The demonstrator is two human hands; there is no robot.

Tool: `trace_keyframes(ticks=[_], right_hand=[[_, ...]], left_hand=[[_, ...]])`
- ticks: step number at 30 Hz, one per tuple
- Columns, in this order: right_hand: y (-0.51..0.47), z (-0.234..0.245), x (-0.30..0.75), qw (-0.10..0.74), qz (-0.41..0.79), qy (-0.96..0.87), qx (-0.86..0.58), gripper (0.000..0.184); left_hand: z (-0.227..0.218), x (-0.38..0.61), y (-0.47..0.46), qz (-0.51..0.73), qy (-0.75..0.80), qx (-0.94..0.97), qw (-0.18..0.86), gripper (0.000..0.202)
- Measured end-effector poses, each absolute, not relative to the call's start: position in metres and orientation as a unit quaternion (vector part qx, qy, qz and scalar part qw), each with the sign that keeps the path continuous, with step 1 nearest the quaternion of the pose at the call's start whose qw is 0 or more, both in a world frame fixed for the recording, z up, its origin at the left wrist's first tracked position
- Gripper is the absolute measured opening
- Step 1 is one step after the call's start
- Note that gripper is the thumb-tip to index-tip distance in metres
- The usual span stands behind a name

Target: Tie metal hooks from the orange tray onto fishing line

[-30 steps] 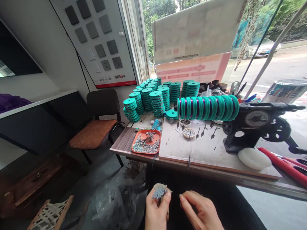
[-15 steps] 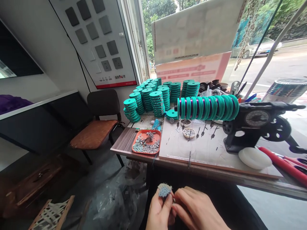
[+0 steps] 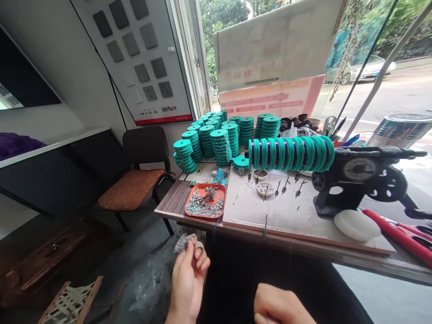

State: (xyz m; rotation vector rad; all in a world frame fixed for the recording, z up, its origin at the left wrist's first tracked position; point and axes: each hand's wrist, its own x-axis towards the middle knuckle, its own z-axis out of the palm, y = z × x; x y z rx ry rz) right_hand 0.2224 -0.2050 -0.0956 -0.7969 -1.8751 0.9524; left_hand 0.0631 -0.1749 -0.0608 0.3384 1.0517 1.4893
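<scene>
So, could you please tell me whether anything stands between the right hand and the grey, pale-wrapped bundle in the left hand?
Only the curled fingers of the left hand, beside the grey, pale-wrapped bundle towards the right hand; nothing else visible stands between the hands.

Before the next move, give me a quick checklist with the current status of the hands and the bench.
1. Left hand free: not ok, it holds a grey bundle with beige wrapping.
2. Right hand empty: cannot tell, it is curled, with its fingertips hidden.
3. Hands clear of each other: ok, a gap shows between them.
4. Orange tray upright on the table: ok.
5. Green spools in a row on the black crank winder: ok.
6. Spool count on the winder: cannot tell, they sit too close together.
</scene>
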Motion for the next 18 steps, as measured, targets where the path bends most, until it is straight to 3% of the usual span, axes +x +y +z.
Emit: trace_keyframes(ticks=[6, 14, 18], right_hand=[[-0.203, -0.089, 0.229, 0.37, 0.474, -0.662, -0.447, 0.04], [-0.203, -0.086, 0.224, 0.356, 0.587, -0.604, -0.404, 0.041], [-0.205, -0.08, 0.226, 0.359, 0.586, -0.594, -0.419, 0.043]], left_hand=[[-0.081, 0.073, -0.192, 0.423, 0.51, 0.229, 0.713, 0.057], [-0.084, 0.082, -0.202, 0.377, 0.525, 0.223, 0.729, 0.058], [-0.087, 0.08, -0.203, 0.36, 0.531, 0.231, 0.732, 0.057]])
